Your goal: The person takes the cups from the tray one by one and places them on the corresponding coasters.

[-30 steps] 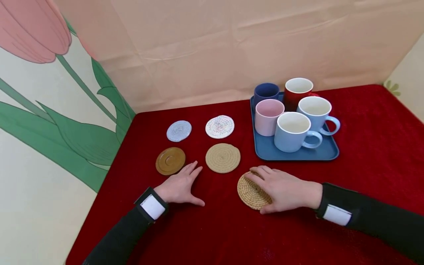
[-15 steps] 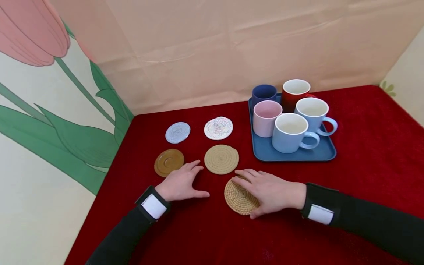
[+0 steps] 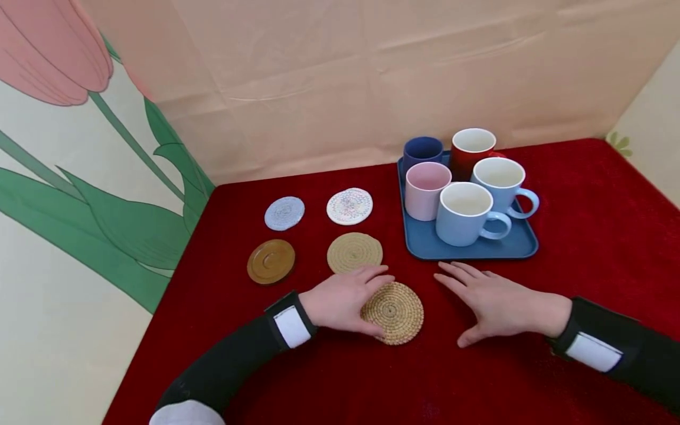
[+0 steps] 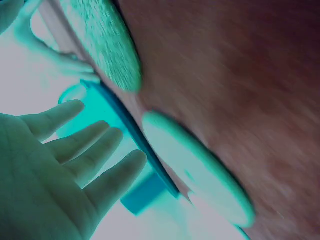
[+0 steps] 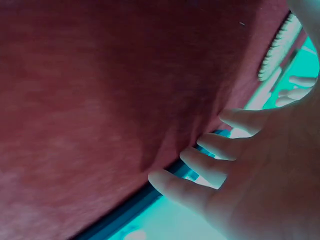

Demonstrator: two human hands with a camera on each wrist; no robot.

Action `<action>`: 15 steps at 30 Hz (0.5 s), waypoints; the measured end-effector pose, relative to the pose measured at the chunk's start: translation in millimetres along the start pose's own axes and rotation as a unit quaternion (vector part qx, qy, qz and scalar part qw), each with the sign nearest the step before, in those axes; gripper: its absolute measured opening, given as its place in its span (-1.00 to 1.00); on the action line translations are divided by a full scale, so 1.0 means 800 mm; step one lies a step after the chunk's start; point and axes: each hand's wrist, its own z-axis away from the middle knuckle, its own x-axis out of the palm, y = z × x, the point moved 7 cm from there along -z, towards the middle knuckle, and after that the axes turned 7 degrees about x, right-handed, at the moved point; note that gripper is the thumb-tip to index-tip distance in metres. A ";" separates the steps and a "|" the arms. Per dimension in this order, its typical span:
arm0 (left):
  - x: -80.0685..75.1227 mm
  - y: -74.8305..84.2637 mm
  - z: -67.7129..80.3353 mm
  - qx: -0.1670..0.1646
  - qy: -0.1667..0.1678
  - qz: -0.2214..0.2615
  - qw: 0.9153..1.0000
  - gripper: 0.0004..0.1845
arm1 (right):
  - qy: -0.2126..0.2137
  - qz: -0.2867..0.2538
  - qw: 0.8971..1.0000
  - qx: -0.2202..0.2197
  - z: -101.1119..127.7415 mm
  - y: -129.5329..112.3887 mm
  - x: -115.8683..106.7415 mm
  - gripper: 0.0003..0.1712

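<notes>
The left hand (image 3: 342, 300) lies on the red surface (image 3: 584, 236) with fingers nearly straight, its grip loose, thumb and fingertips touching the left edge of the woven straw coaster (image 3: 395, 311) without closing round it. The coaster lies flat just right of that hand. Further right, apart from the coaster, the right hand (image 3: 499, 304) rests flat with fingers spread, its grip holding nothing. Just beyond the left fingers lies a tan rope coaster (image 3: 354, 251), with a brown saucer (image 3: 271, 261) to its left. Beyond the right hand stands a blue tray (image 3: 425, 239) carrying five mugs (image 3: 464, 213).
</notes>
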 end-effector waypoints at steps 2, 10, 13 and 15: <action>0.007 0.006 -0.010 0.008 -0.027 -0.002 1.000 0.06 | 0.001 -0.004 1.000 0.003 0.004 0.005 0.001 0.30; 0.028 0.020 -0.032 0.039 -0.081 -0.038 0.995 0.17 | -0.013 -0.021 1.000 0.015 0.006 0.011 0.007 0.30; 0.030 0.020 -0.034 0.035 -0.087 -0.030 0.995 0.17 | -0.017 -0.026 0.999 0.017 0.006 0.011 0.007 0.30; 0.031 0.019 -0.035 0.034 -0.088 -0.024 0.995 0.15 | -0.017 -0.028 0.999 0.018 0.006 0.010 0.007 0.30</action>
